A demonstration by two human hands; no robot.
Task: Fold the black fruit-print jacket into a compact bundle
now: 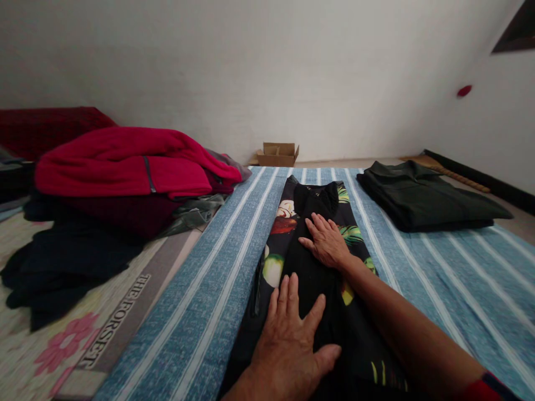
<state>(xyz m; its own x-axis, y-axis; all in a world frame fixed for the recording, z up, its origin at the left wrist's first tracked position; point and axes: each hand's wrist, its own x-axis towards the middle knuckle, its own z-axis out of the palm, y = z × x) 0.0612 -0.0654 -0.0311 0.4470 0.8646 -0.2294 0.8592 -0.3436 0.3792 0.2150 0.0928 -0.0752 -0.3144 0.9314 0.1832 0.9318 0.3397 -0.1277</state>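
Note:
A black garment with a fruit and leaf print (317, 289) lies folded into a long narrow strip on a blue and white striped sheet (196, 312). My left hand (292, 340) lies flat on its near part, fingers stretched out. My right hand (326, 240) rests flat further up the strip, fingers together and extended, palm down. Neither hand grips the cloth.
A folded dark green garment (426, 195) sits on the sheet at the right. A heap of red and dark clothes (125, 172) lies at the left on a floral mat (62, 334). A small cardboard box (278, 154) stands by the white wall.

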